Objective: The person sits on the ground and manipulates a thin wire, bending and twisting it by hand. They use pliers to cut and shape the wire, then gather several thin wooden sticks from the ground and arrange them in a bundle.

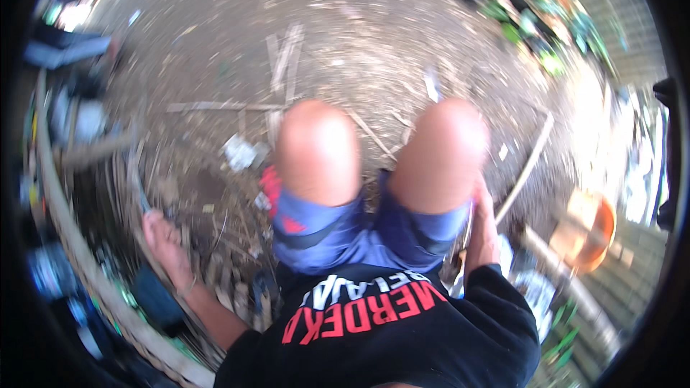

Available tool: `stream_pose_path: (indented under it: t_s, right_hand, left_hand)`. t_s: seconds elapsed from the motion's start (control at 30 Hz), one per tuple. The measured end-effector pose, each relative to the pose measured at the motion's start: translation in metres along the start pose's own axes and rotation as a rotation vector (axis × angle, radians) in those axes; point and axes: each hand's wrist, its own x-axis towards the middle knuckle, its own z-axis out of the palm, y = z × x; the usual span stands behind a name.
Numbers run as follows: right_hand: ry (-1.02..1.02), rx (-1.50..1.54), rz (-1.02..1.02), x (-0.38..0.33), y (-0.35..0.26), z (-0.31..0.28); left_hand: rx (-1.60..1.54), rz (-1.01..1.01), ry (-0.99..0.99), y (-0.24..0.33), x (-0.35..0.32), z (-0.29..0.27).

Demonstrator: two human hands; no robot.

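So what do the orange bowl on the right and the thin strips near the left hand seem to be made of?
The orange bowl looks like plastic: even bright colour, smooth rim. The thin strips by the left hand look like split bamboo or wood, pale, dry and matt; the blur leaves that open.

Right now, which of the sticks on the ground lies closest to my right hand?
The long pale stick slanting up to the right beside your right knee. Its lower end reaches almost to your right hand, while the crossed sticks lie far ahead of your left knee.
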Motion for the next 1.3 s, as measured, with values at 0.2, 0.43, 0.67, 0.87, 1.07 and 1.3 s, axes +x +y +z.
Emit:
stream_pose_path:
  t_s: [0.2,0.43,0.67,0.87,1.07,1.3]
  right_hand:
    - [0.167,-0.023,0.242,-0.071,0.043,0.044]
    - [0.196,0.281,0.208,-0.135,0.014,0.127]
    - [0.601,0.695,-0.044,-0.102,-0.081,0.034]
    - [1.126,0.777,-0.545,-0.085,-0.188,-0.097]
    - [1.279,1.16,-0.622,-0.118,-0.187,-0.156]
    - [1.142,0.584,-0.138,-0.231,-0.081,-0.196]
  left_hand:
    - [0.193,0.15,-0.205,0.017,0.047,0.097]
    - [0.221,0.347,-0.556,0.068,0.083,0.249]
    - [0.142,0.579,-1.059,0.12,-0.01,0.47]
    - [0.306,0.809,-1.761,0.099,-0.223,0.576]
    - [0.142,0.865,-2.024,0.067,-0.349,0.568]
    - [0.444,1.55,-2.026,0.064,-0.317,0.573]
